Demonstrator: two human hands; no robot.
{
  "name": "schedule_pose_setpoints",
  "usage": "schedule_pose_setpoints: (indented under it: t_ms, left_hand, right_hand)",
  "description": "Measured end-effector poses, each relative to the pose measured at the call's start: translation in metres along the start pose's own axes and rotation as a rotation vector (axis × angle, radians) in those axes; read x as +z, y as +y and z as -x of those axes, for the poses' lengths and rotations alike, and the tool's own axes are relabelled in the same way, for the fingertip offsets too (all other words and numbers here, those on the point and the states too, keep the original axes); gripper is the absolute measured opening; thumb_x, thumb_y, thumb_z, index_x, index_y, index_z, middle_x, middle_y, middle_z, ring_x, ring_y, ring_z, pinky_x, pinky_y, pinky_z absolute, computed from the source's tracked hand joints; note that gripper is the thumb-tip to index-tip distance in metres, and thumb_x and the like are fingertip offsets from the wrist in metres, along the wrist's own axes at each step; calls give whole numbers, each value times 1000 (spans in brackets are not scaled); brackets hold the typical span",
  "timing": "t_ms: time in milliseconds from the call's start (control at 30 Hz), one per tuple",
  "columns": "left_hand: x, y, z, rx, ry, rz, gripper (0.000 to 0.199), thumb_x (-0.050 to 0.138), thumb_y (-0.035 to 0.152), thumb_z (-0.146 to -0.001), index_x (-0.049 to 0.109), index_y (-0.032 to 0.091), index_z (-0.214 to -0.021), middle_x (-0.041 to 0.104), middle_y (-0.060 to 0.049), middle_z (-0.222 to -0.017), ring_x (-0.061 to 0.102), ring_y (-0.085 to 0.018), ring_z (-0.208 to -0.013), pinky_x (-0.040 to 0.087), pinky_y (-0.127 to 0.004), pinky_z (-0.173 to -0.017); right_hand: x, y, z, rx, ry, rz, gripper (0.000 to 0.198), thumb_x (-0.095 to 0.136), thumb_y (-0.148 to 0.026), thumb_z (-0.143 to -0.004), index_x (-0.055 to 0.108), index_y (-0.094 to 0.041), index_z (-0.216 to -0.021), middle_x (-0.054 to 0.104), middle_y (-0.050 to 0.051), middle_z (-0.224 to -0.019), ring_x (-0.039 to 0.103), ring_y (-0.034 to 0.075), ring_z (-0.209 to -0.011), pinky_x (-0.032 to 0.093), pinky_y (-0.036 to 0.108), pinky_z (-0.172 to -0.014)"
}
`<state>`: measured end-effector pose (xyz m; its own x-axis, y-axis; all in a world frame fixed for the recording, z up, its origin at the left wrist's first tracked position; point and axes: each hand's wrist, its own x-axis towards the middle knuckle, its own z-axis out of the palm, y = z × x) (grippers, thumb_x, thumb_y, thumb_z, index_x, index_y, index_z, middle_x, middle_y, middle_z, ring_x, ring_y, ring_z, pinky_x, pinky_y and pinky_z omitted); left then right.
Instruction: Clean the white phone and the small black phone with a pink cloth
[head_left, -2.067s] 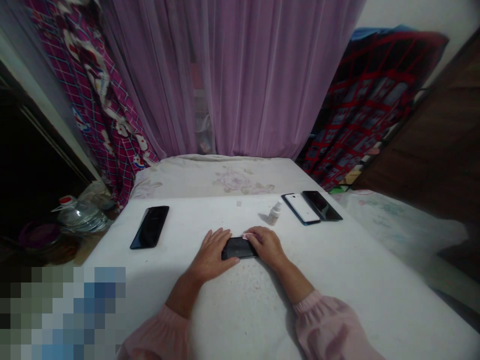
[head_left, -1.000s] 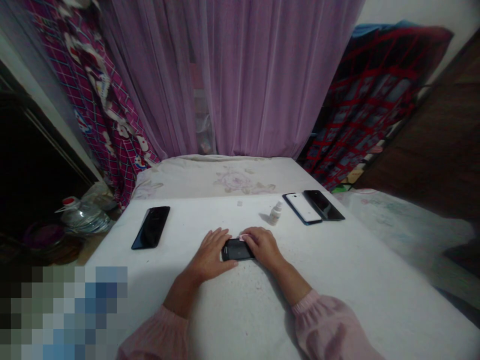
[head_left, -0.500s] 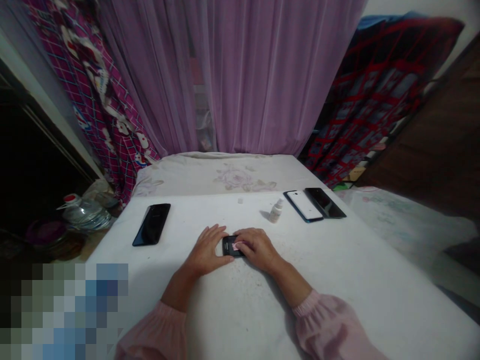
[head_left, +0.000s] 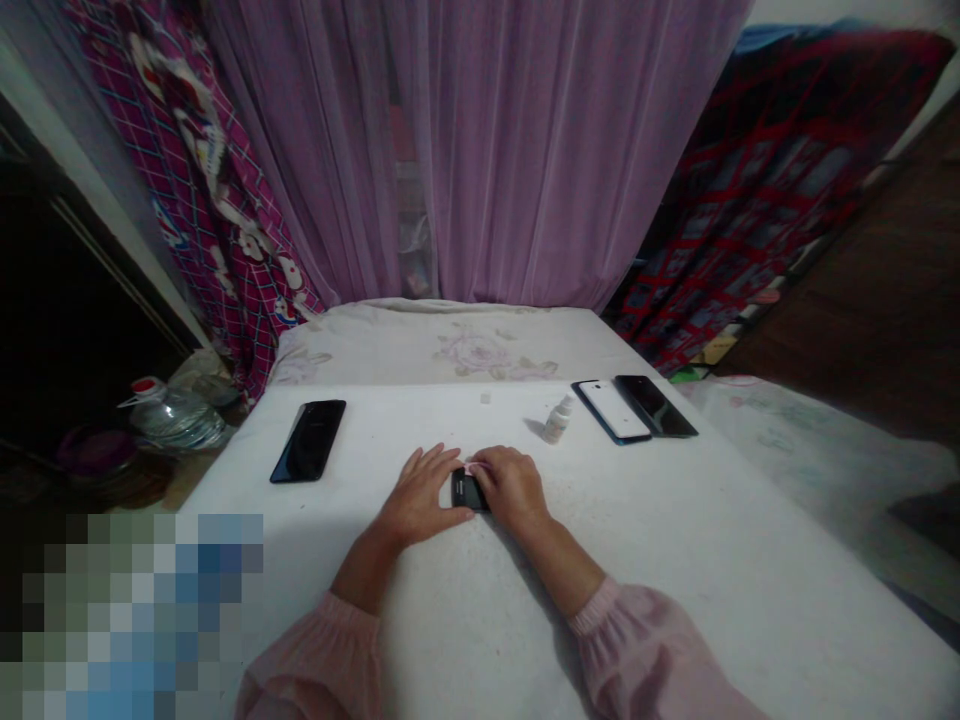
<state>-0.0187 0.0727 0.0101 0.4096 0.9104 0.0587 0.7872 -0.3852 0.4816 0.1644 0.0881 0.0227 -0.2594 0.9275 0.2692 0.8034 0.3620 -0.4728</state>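
Observation:
A small black phone lies on the white-covered table between my two hands. My left hand grips its left end, thumb along the near edge and fingers at the far edge. In my right hand a small pink cloth is pinched against the phone's far edge; the fingers hide much of the cloth and the phone's right end. Beyond my right hand stands a small white spray bottle, upright. A small whitish cap-like piece lies farther back.
A larger black phone lies at the left of the table. At the right are a white phone on a dark blue-edged one and another black phone. A water jug stands off the left edge; purple curtains hang behind.
My right hand has moved the pink cloth from the middle of the small phone's face to its far edge. The left hand keeps its hold. The view has shifted slightly.

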Motion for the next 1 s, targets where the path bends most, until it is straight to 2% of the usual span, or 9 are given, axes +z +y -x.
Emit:
schedule_pose_setpoints:
  t_ms: [233,367,633,833,1000]
  left_hand:
    - [2,-2,-1,-8,-5,5,68,74,49,-75,50,26,-134,46,-8,-150,28,-28,-146,13,-51,-120]
    - [1,0,-1,-17,-12,-12,69,74,50,-75,50,25,-135,46,-8,-150,29,-28,-146,14,-51,-120]
    - [-3,6,0,-29,-17,-20,63,76,47,-74,54,23,-128,48,-9,-149,30,-28,-145,14,-50,-121]
    - [-4,7,0,-29,-29,-21,64,76,45,-75,53,23,-130,47,-9,-149,29,-28,-146,13,-50,-121]
    - [-3,6,-1,-44,-39,-11,74,76,47,-74,47,21,-137,46,-10,-150,28,-29,-146,12,-51,-121]
  right_hand:
    - [8,3,-2,-105,26,-39,14,61,-27,-91,74,-25,-92,68,6,-88,59,22,-88,41,33,-79]
    - [7,4,-4,-204,-46,-104,13,64,-23,-89,75,-27,-93,70,3,-89,61,19,-87,43,31,-80]
    - [-10,4,-2,-365,-212,-231,9,71,-23,-84,77,-29,-80,72,-1,-82,63,15,-84,42,28,-81]
    - [-6,-2,-3,-234,-145,-119,7,71,-26,-84,76,-29,-80,72,0,-85,62,17,-85,39,31,-81]
    - [-3,-16,-5,-85,-98,59,10,65,-28,-88,75,-24,-90,70,5,-92,59,21,-93,36,34,-83]
